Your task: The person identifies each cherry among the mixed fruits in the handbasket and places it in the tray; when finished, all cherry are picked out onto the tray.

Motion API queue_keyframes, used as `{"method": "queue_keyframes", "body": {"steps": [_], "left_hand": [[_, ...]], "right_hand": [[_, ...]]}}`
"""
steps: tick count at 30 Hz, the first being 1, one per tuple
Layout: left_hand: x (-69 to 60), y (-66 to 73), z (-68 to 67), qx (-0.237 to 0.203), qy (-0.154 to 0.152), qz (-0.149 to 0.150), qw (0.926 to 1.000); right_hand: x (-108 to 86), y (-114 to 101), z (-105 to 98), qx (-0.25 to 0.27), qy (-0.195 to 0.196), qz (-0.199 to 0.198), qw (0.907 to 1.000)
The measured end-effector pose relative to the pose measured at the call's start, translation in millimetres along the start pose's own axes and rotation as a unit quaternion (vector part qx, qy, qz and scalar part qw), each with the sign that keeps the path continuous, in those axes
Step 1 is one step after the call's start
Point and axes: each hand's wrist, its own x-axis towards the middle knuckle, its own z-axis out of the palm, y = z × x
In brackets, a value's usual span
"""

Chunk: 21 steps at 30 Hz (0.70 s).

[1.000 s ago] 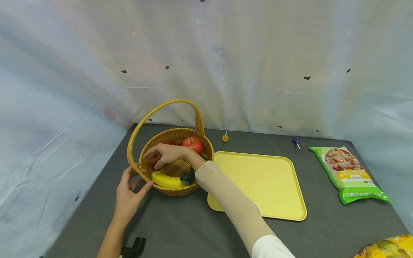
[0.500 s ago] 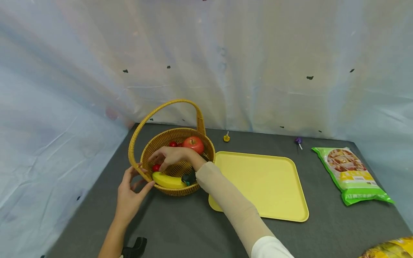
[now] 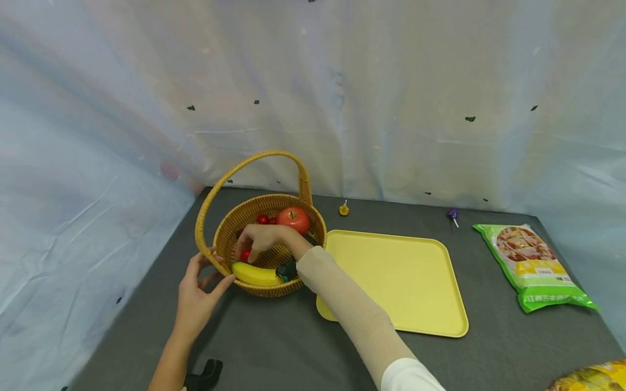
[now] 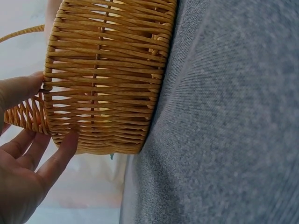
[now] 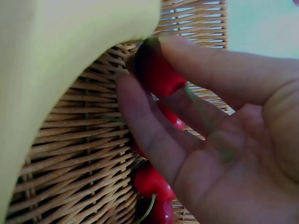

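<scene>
A wicker basket (image 3: 274, 291) with a tall arched handle holds a banana (image 3: 256, 275), a red apple (image 3: 294, 219) and several cherries. My left hand (image 3: 195, 296) grips the basket's rim at the foot of the handle; in the left wrist view its thumb and fingers lie on either side of the weave (image 4: 100, 70). Inside the basket, my right hand (image 3: 266, 239) has a red cherry (image 5: 161, 74) with a green stem between thumb and fingers. More cherries (image 5: 150, 179) lie below those fingers, partly hidden by them. The banana is close beside this hand.
A yellow tray (image 3: 391, 282) lies right of the basket, under the right forearm. Behind it are a yellow lollipop (image 3: 344, 209) and a purple lollipop (image 3: 452, 214). A green food bag (image 3: 533, 260) lies at right, a yellow bag (image 3: 592, 377) at the near corner.
My right hand has moved slightly right and nearer inside the basket, its fingers drawing in, and a red cherry at its fingertips has shifted with it. The left hand keeps its hold on the basket.
</scene>
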Motion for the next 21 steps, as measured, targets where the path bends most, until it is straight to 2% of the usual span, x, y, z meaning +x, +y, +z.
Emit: {"method": "queue_keyframes", "body": {"steps": [3, 6, 12, 15, 21], "left_hand": [[-0.2, 0.1, 1.3, 0.0, 0.0, -0.001, 1.0], [0.0, 0.6, 2.4, -0.003, 0.001, -0.001, 1.0], [1.6, -0.4, 1.5, -0.003, 0.006, 0.004, 1.0], [1.7, -1.7, 1.0, -0.001, 0.011, 0.01, 0.9999], [0.7, -3.5, 0.7, 0.0, 0.011, 0.012, 0.9999]], "right_hand": [[-6.2, 0, -3, 0.028, 0.011, -0.01, 0.9995], [-18.3, 1, -10, 0.047, 0.033, -0.041, 0.9975], [-59.8, 9, -31, 0.037, 0.089, -0.099, 0.9904], [-86.8, 19, -40, 0.04, 0.137, -0.1, 0.9847], [-144.8, 50, -46, 0.095, 0.215, -0.075, 0.9691]]}}
